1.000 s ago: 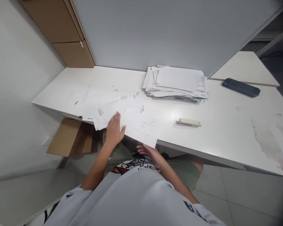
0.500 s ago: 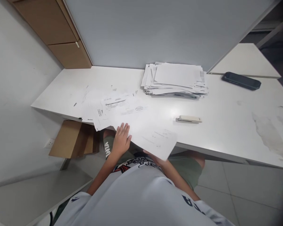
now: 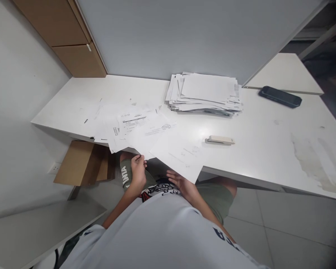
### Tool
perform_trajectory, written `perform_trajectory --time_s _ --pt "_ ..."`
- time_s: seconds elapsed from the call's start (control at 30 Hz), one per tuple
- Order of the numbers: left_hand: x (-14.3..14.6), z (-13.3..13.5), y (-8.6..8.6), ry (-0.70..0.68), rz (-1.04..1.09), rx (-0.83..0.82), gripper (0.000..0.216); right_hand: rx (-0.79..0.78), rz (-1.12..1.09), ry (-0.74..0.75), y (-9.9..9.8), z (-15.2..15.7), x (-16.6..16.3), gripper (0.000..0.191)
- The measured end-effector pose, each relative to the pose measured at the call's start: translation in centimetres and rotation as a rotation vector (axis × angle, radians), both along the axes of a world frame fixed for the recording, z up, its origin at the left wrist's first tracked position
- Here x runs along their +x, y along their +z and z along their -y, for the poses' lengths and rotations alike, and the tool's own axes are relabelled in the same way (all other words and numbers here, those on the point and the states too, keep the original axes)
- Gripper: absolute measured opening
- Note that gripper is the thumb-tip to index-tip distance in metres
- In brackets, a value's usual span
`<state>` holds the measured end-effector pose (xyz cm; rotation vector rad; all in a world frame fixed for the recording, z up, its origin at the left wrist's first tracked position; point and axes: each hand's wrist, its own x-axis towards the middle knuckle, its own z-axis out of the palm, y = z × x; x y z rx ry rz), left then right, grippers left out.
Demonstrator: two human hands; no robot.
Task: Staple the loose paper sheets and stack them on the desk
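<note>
Paper is pinched by left hand, right hand splayed — stack piled at one o'clock, sheets left loose at eleven.

oval-marked sheet | white | beside faint-print sheet | white (both with overhanging front corners)

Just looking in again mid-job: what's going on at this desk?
A person is handling loose papers at a white rectangular desk. Their left hand appears to pinch the near edge of a white paper sheet with an oval stamp. The right hand is open by the overhanging corner of another white printed sheet; whether it touches is unclear. Beyond, a thick, uneven stack of white papers rests against the panel, with a cream-coloured stapler lying nearer.
</note>
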<state>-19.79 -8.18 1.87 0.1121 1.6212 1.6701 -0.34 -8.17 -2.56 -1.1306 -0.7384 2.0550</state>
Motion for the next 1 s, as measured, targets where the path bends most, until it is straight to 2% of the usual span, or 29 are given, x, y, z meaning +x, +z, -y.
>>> perform_trajectory --time_s 0.1,0.23,0.33,0.47,0.6,0.77,0.9,1.0 --pt "-0.2 0.0 0.4 -0.002 0.059 0.044 0.037 0.006 0.017 -0.197 -0.5 -0.1 2.8 0.031" --pt "-0.3 0.1 0.7 -0.069 0.179 0.026 0.034 0.059 0.142 -0.470 0.3 0.0 5.3 0.038" --pt "-0.3 0.4 0.7 0.002 0.139 0.029 0.033 0.142 0.317 -0.547 1.4 -0.1 5.5 0.037" --pt "-0.7 1.5 0.3 0.164 -0.022 0.048 0.033 0.209 0.407 -0.529 2.5 -0.6 4.5 0.042" --pt "-0.7 2.9 -0.2 0.232 -0.036 0.060 0.031 0.280 0.467 -0.456 3.2 -1.2 3.0 0.041" --pt "0.3 5.0 -1.0 0.097 0.004 0.121 0.031 0.407 0.630 -0.260 4.0 -2.8 1.4 0.057" --pt "0.2 6.7 -1.8 0.006 0.041 0.089 0.017 0.589 0.783 -0.198 4.5 -4.0 1.0 0.053" --pt "-0.6 6.8 -1.6 -0.090 0.053 0.100 0.015 0.690 0.818 -0.157 4.9 -4.5 0.5 0.051"
